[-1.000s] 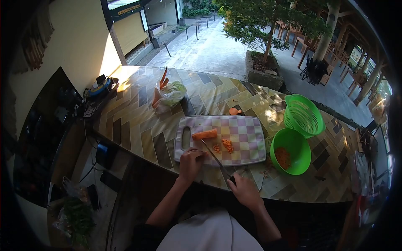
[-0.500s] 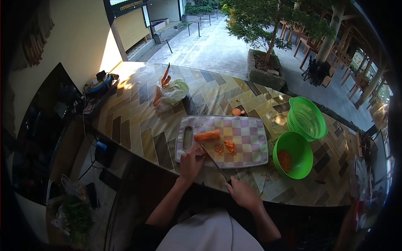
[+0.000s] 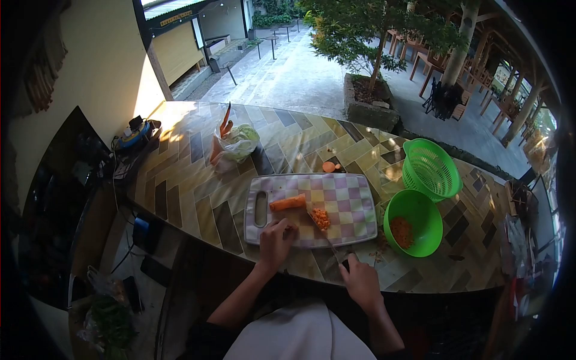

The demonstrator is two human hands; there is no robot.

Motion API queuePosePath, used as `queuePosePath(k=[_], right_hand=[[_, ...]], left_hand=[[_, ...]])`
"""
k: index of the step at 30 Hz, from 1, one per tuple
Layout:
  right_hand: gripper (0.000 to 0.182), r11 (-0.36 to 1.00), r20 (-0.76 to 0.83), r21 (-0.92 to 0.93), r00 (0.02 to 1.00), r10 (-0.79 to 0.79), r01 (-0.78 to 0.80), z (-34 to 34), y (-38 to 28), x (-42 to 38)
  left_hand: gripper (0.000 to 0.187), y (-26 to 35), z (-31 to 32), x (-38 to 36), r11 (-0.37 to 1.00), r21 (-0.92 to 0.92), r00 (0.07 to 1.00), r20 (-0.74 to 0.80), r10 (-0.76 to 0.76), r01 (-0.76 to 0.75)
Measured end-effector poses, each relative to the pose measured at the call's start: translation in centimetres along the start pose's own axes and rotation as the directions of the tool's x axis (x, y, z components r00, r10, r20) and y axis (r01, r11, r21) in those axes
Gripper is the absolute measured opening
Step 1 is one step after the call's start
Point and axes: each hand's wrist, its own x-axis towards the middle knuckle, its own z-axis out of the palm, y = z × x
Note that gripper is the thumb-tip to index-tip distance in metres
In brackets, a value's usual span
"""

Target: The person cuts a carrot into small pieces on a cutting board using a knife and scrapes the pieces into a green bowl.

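Note:
A checkered cutting board (image 3: pixel 354 231) lies on the table in front of me. On it rest a thick piece of carrot (image 3: pixel 288 203) and a small heap of chopped carrot (image 3: pixel 321 218). My right hand (image 3: pixel 362 278) is wrapped round the dark handle of a knife (image 3: pixel 324 235). Its blade slants over the board, with the far end against the left side of the heap. At the board's near left edge is my left hand (image 3: pixel 276 245), its fingers curled below the carrot piece and apart from it. What those fingers hold, if anything, is hidden.
Right of the board stands a green bowl (image 3: pixel 429 225) with orange shreds, touching a green colander (image 3: pixel 432 171) behind it. A plastic bag of vegetables (image 3: pixel 240 144) lies at the back left. Carrot ends (image 3: pixel 329 166) sit behind the board, on the tiled table (image 3: pixel 198 186).
The knife tip has moved from beside my left fingers to the chopped carrot. Two small heaps have become one. My left hand has drawn slightly away from the carrot piece. The view has shifted.

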Motion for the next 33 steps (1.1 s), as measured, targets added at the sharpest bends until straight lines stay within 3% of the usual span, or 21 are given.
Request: queuePosePath(k=[2,11,14,17,20,23,33], right_hand=[[0.032,0.998,-0.012,0.051,0.999,0.037,-0.037,-0.3,0.4,-0.1],[0.035,0.967,-0.134,0.242,0.984,0.115,-0.080,-0.9,1.3,-1.5],[0.033,0.967,-0.175,0.231,0.974,0.145,-0.103,-1.2,1.5,-1.6],[0.031,0.974,-0.226,0.201,0.963,0.148,-0.102,-1.5,1.8,-1.6],[0.031,0.982,-0.234,0.163,0.963,0.133,-0.096,-1.9,1.8,-1.8],[0.030,0.986,-0.231,0.141,0.966,0.116,-0.085,-2.1,1.6,-2.1],[0.030,0.984,-0.225,0.154,0.966,0.124,-0.091,-2.4,1.9,-2.8]], left_hand=[[0.009,0.7,0.6,0.8,0.998,-0.053,0.999,0.010,-0.036,0.037],[0.013,1.1,2.8,2.5,0.964,-0.264,0.997,0.063,0.050,-0.032],[0.014,1.9,2.2,2.7,0.970,-0.240,0.998,0.027,0.048,-0.040],[0.018,4.0,1.5,3.5,0.978,-0.050,0.973,-0.125,0.194,-0.201],[0.024,5.0,1.7,4.4,0.962,-0.121,0.968,0.022,0.251,-0.246],[0.026,6.6,2.4,4.4,0.971,0.024,0.962,0.150,0.230,-0.236],[0.010,2.2,3.9,6.1,0.985,-0.143,0.976,0.180,0.122,-0.096]])
